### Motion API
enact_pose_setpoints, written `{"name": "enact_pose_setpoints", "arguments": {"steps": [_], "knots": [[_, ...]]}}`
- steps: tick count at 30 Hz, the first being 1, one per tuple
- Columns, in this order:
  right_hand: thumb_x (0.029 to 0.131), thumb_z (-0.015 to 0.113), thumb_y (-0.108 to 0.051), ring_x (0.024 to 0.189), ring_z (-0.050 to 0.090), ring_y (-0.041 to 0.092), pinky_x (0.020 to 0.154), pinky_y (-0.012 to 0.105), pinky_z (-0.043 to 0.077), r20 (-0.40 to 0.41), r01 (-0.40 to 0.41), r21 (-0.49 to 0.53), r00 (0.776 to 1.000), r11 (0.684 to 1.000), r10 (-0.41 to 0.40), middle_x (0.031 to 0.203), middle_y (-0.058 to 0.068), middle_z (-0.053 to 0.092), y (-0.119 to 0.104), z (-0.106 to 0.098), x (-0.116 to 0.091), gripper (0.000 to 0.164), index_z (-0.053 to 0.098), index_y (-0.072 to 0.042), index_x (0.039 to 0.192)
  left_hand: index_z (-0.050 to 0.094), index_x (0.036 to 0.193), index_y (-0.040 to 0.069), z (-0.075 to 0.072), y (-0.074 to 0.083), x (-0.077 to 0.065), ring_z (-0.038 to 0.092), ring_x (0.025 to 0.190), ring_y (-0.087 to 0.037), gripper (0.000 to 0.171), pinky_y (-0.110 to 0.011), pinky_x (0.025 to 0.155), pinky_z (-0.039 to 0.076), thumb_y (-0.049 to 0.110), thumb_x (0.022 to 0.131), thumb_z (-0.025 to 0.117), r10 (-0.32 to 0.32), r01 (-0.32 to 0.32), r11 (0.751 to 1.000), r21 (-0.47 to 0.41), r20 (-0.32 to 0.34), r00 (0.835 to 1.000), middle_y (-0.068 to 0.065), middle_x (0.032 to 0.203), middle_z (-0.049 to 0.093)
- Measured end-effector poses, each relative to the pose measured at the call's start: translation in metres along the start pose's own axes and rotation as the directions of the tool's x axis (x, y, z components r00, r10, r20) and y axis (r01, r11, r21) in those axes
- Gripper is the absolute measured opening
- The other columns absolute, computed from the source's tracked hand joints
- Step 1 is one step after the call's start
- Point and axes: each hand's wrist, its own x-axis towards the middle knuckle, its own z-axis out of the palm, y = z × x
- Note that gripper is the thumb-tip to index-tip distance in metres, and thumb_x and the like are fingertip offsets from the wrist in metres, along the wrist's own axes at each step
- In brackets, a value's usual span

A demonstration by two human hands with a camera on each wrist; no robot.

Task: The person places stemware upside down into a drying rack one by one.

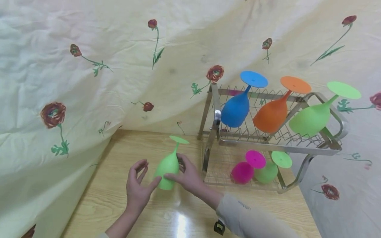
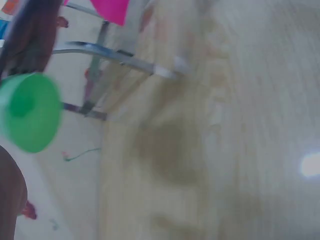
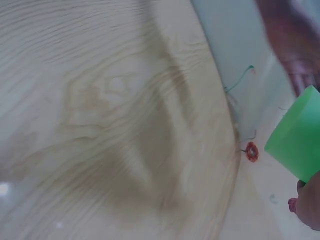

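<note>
A light green goblet (image 1: 168,168) is upside down and a little tilted over the table, its round foot uppermost. My right hand (image 1: 190,176) grips it from the right, thumb across the bowl and fingers behind. On its left side is my left hand (image 1: 139,185), fingers spread apart from the goblet and the thumb tip right at the bowl near the rim. In the left wrist view the goblet's round mouth (image 2: 36,112) faces the camera, with shadows on the wood below. The right wrist view catches part of the green bowl (image 3: 300,137) at its edge.
A two-tier metal rack (image 1: 238,142) stands on the right. Upside down on top are a blue goblet (image 1: 236,109), an orange goblet (image 1: 272,114) and a green goblet (image 1: 311,119). Below sit a magenta goblet (image 1: 242,172) and another green one. Flowered cloth (image 1: 128,66) hangs behind.
</note>
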Motion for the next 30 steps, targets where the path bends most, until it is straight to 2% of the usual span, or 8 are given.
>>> {"name": "enact_pose_setpoints", "arguments": {"steps": [6, 9, 12, 15, 17, 23, 26, 30], "knots": [[0.083, 0.094, -0.026, 0.143, 0.053, 0.033, 0.123, 0.047, 0.041, 0.04, 0.053, -0.063, 0.998, 0.997, -0.05, 0.151, 0.011, 0.057, 0.014, -0.004, -0.022, 0.087, 0.047, -0.005, 0.154, 0.052, 0.143, -0.006, -0.003, 0.023, 0.021, 0.056, 0.134, -0.028, 0.073, -0.03, 0.115, 0.048, -0.011, 0.08, 0.087, 0.137, -0.137, 0.989, -0.056, -0.006, 0.991, -0.01, 0.142, 0.057], [0.082, 0.094, -0.023, 0.143, 0.053, 0.034, 0.122, 0.047, 0.042, 0.046, 0.082, -0.082, 0.996, 0.993, -0.078, 0.152, 0.011, 0.057, 0.02, -0.009, -0.033, 0.087, 0.048, -0.004, 0.153, 0.054, 0.143, -0.004, 0.003, 0.035, 0.034, 0.057, 0.133, -0.033, 0.07, -0.031, 0.114, 0.049, -0.009, 0.081, 0.087, 0.142, -0.14, 0.987, -0.084, 0.015, 0.99, -0.009, 0.14, 0.059], [0.081, 0.095, -0.022, 0.142, 0.054, 0.034, 0.121, 0.047, 0.042, 0.035, 0.096, -0.113, 0.995, 0.989, -0.093, 0.152, 0.012, 0.057, 0.025, -0.016, -0.045, 0.088, 0.048, -0.002, 0.153, 0.056, 0.142, -0.003, 0.015, 0.049, 0.047, 0.06, 0.131, -0.034, 0.067, -0.033, 0.113, 0.051, -0.005, 0.083, 0.088, 0.117, -0.111, 0.989, -0.101, 0.053, 0.992, -0.01, 0.138, 0.062], [0.079, 0.096, -0.022, 0.142, 0.054, 0.035, 0.12, 0.048, 0.043, 0.006, 0.088, -0.149, 0.996, 0.985, -0.088, 0.153, 0.01, 0.057, 0.028, -0.026, -0.056, 0.091, 0.048, -0.003, 0.154, 0.06, 0.14, -0.001, 0.031, 0.066, 0.063, 0.064, 0.128, -0.03, 0.062, -0.033, 0.11, 0.054, 0.001, 0.086, 0.089, 0.09, -0.077, 0.991, -0.112, 0.12, 0.989, -0.011, 0.136, 0.066], [0.078, 0.097, -0.021, 0.142, 0.055, 0.036, 0.12, 0.05, 0.044, -0.022, 0.08, -0.163, 0.996, 0.983, -0.084, 0.153, 0.009, 0.057, 0.028, -0.037, -0.064, 0.093, 0.047, -0.003, 0.154, 0.062, 0.138, -0.001, 0.046, 0.08, 0.075, 0.066, 0.127, -0.028, 0.058, -0.033, 0.109, 0.055, 0.007, 0.088, 0.089, 0.066, -0.045, 0.992, -0.115, 0.186, 0.98, -0.011, 0.134, 0.068], [0.076, 0.098, -0.015, 0.139, 0.058, 0.037, 0.118, 0.05, 0.045, -0.113, 0.071, -0.21, 0.989, 0.975, -0.096, 0.152, 0.012, 0.057, 0.027, -0.07, -0.085, 0.094, 0.047, -0.001, 0.153, 0.067, 0.135, 0.003, 0.095, 0.116, 0.103, 0.069, 0.121, -0.025, 0.053, -0.036, 0.105, 0.059, 0.019, 0.09, 0.089, 0.01, 0.026, 0.995, -0.094, 0.366, 0.93, -0.008, 0.128, 0.073], [0.077, 0.098, -0.018, 0.137, 0.058, 0.039, 0.117, 0.051, 0.046, -0.142, 0.068, -0.258, 0.984, 0.964, -0.108, 0.15, 0.013, 0.058, 0.03, -0.084, -0.095, 0.093, 0.048, -0.001, 0.153, 0.068, 0.135, 0.006, 0.116, 0.128, 0.113, 0.07, 0.118, -0.023, 0.052, -0.035, 0.101, 0.06, 0.024, 0.091, 0.089, -0.024, 0.06, 0.996, -0.073, 0.413, 0.91, -0.006, 0.125, 0.073], [0.079, 0.097, -0.019, 0.138, 0.058, 0.039, 0.115, 0.052, 0.047, -0.165, 0.105, -0.317, 0.973, 0.943, -0.164, 0.149, 0.014, 0.059, 0.035, -0.102, -0.102, 0.09, 0.047, -0.001, 0.152, 0.07, 0.133, 0.009, 0.135, 0.139, 0.121, 0.071, 0.112, -0.018, 0.05, -0.029, 0.096, 0.061, 0.03, 0.092, 0.088, -0.071, 0.086, 0.996, -0.016, 0.415, 0.907, -0.001, 0.121, 0.074]]}}
